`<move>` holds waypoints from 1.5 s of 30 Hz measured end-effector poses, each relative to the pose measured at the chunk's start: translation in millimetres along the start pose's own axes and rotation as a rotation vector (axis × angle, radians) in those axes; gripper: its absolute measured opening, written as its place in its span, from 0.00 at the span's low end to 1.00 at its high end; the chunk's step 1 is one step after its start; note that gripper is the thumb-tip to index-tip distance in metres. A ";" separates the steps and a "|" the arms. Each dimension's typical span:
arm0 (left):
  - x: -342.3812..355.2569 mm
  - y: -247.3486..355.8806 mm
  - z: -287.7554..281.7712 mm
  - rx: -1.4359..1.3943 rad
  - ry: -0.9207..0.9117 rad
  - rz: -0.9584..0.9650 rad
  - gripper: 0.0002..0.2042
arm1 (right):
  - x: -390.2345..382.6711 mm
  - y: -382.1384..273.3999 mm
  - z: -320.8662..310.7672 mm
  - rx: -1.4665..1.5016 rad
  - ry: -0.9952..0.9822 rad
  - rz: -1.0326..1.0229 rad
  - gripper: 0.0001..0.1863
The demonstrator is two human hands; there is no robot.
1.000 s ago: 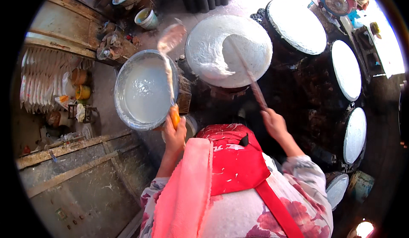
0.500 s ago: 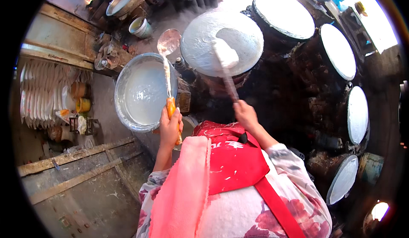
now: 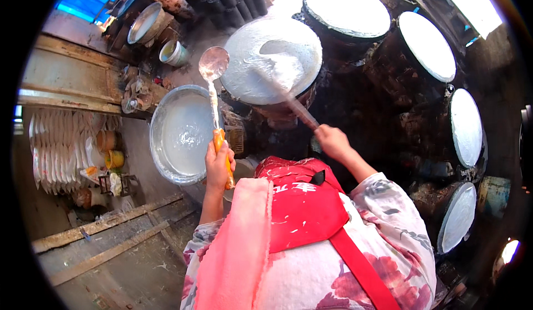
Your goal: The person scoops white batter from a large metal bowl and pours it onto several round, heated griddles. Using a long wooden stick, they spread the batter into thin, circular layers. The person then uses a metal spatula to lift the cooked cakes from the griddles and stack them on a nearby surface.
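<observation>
My left hand (image 3: 217,161) is closed around the orange handle of a ladle (image 3: 214,64). The ladle points away from me, its round bowl up between the basin and the griddle, its shaft caked in white batter. My right hand (image 3: 334,142) grips the handle of a spreading paddle (image 3: 301,111). Motion smears the paddle's far end, which lies over the round griddle (image 3: 239,82). White batter coats that surface, ridged near the middle, around a smoother greyish oval patch. At left of the griddle stands a large metal basin (image 3: 161,157) of thin white batter.
More round griddles (image 3: 347,13), topped with white, curve around my right side on dark drums. Black cylindrical briquettes (image 3: 236,4) stack behind. A small bucket (image 3: 174,53) sits far left. White bundles (image 3: 58,149) hang at left above a yellow pot (image 3: 114,159).
My right hand has moved right, and the paddle now slants further left across the griddle. The greyish oval in the batter has shrunk. My left hand still holds the ladle; the whole view has shifted.
</observation>
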State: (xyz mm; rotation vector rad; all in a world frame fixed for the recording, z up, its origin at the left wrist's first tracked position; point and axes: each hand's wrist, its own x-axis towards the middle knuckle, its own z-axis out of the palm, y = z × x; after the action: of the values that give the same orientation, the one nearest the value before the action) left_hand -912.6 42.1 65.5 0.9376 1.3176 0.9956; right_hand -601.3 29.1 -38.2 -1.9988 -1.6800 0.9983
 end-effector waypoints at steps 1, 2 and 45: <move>1.5 -0.5 2.5 -0.022 0.001 -0.017 0.12 | 4.9 17.3 -11.6 0.047 0.052 0.063 0.17; 3.3 -1.2 4.8 -0.010 -0.019 -0.029 0.13 | 14.9 40.7 -14.3 0.167 0.080 0.110 0.18; 35.7 22.5 78.1 -0.236 0.095 -0.308 0.15 | 144.3 24.9 -85.7 -0.304 0.048 -0.169 0.05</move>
State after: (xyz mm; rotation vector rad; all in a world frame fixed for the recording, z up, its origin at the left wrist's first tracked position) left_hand -835.6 84.1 78.8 0.4965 1.3410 0.9378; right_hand -516.2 175.8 -37.2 -1.9966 -2.0356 0.6644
